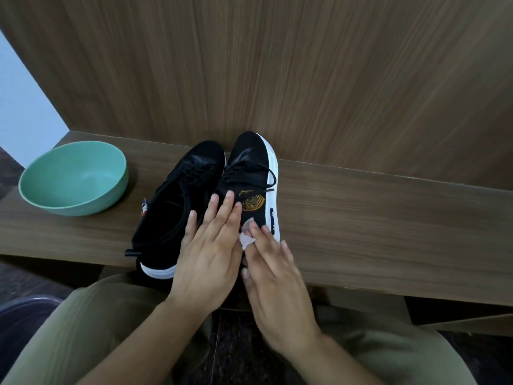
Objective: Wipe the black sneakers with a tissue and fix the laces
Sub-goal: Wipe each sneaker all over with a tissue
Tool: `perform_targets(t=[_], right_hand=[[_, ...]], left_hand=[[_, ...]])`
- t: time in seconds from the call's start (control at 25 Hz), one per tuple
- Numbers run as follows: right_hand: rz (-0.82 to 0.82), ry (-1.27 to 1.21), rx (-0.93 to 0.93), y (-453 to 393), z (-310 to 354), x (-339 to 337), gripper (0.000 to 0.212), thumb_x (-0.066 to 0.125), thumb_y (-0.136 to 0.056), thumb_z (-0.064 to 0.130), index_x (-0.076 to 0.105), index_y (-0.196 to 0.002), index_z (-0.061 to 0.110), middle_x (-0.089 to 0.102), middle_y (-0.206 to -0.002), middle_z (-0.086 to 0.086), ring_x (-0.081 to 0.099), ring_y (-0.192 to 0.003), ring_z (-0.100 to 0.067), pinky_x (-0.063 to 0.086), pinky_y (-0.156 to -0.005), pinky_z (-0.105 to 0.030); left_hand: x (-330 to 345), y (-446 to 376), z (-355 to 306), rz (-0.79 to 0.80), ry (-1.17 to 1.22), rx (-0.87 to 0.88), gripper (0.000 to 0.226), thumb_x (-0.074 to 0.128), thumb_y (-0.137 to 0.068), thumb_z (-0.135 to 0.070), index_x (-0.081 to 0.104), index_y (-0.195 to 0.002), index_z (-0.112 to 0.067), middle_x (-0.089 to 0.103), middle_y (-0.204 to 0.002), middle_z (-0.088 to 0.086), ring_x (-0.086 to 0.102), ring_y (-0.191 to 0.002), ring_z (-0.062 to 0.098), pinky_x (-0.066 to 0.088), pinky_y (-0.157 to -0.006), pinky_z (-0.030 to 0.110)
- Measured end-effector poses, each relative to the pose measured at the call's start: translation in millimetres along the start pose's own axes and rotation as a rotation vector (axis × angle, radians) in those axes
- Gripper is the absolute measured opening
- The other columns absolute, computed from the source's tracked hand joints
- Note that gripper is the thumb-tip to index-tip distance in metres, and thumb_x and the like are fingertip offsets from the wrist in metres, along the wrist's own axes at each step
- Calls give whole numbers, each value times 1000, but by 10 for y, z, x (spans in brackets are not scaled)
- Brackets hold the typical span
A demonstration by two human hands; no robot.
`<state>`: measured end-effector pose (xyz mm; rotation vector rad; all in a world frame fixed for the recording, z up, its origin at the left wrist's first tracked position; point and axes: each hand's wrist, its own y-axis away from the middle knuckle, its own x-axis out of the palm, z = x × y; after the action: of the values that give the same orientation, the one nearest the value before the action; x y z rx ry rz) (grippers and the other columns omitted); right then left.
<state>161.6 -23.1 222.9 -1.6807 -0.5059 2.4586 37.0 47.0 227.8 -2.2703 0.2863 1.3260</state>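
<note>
- The wiping step is in hand: the right hand (273, 276) presses a small white tissue (248, 237) with straight fingers on the side of the right black sneaker with white sole (251, 173).
- The left hand (206, 254) lies flat and open, steadying the pair on the brown wooden table (388, 218).
- Next comes, probably, the left black sneaker (177, 201), then the laces (266, 169), which look loose.

One head-worn wide-angle view looks steeply down, close over the wooden ledge (388, 218) against a panelled wall.

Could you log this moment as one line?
left hand steadies right sneaker | right hand presses tissue on it
</note>
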Motion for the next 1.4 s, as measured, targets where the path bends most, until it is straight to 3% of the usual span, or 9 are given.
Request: perform_targets(t=[0.16,0.24,0.32,0.44,0.56,0.8,1.08,1.24,1.4], right_hand=[[-75,95,89,-636,-373,-100,40,41,-90,17,59,-125,10,50,-141,-2,38,-135,-26,39,-104,-54],[-157,-37,193,-700,-484,-127,34,43,-92,23,67,-116,15,59,-129,2,47,-126,-24,46,-98,-39],[-222,-180,226,-392,-349,-161,35,42,-89,33,70,-109,24,61,-102,10,54,-101,-11,46,-83,-17],[-188,-210,111,19,-70,-155,21,52,-87,26,71,-97,26,60,-82,10,58,-75,-7,46,-64,-19],[-218,-247,80,-148,-88,-102,15,56,-85,21,71,-83,19,65,-84,7,61,-75,-6,47,-67,-15],[-268,-377,421,-855,-307,-133,9,65,-83,10,69,-84,18,56,-84,13,56,-73,-4,43,-68,-17],[-184,-234,119,-285,-63,-169,21,46,-88,23,68,-87,22,62,-91,7,56,-83,-9,43,-69,-13],[-192,-272,383,-838,-342,-115,20,49,-90,12,67,-93,21,59,-100,5,58,-94,-19,47,-72,-29],[-137,-242,457,-621,-406,-194,18,53,-88,6,61,-92,22,56,-92,8,55,-82,-11,39,-64,-20]], left_hand=[[-53,1,-54,7,-48,22,73,6,-93,-61,29,-143,-14,19,-154,-1,2,-143,12,-2,-115,38],[-60,0,-63,11,-67,19,75,4,-93,-62,30,-143,-13,18,-154,-1,1,-143,13,-3,-115,39],[-58,-4,-64,16,-58,9,76,4,-93,-63,31,-143,-12,18,-155,0,2,-143,13,-2,-115,39],[-60,-19,-64,13,-24,2,76,5,-93,-63,32,-143,-12,20,-154,0,5,-143,14,0,-115,39],[-67,-19,-43,19,-10,-4,76,5,-93,-62,30,-144,-13,19,-154,0,5,-144,14,1,-116,39],[-90,-33,-139,60,-12,19,76,4,-92,-64,25,-146,-14,15,-155,0,1,-143,12,-3,-115,38],[-135,-53,-193,89,118,-44,86,-8,-81,-74,11,-148,-22,-2,-156,-11,-15,-142,2,-12,-115,36],[-111,-64,-270,114,112,-37,87,-10,-80,-74,6,-147,-22,-5,-156,-10,-15,-142,3,-10,-116,37],[-85,-83,-328,136,110,-59,88,-12,-77,-76,1,-146,-24,-8,-155,-10,-14,-142,4,-7,-116,37]])
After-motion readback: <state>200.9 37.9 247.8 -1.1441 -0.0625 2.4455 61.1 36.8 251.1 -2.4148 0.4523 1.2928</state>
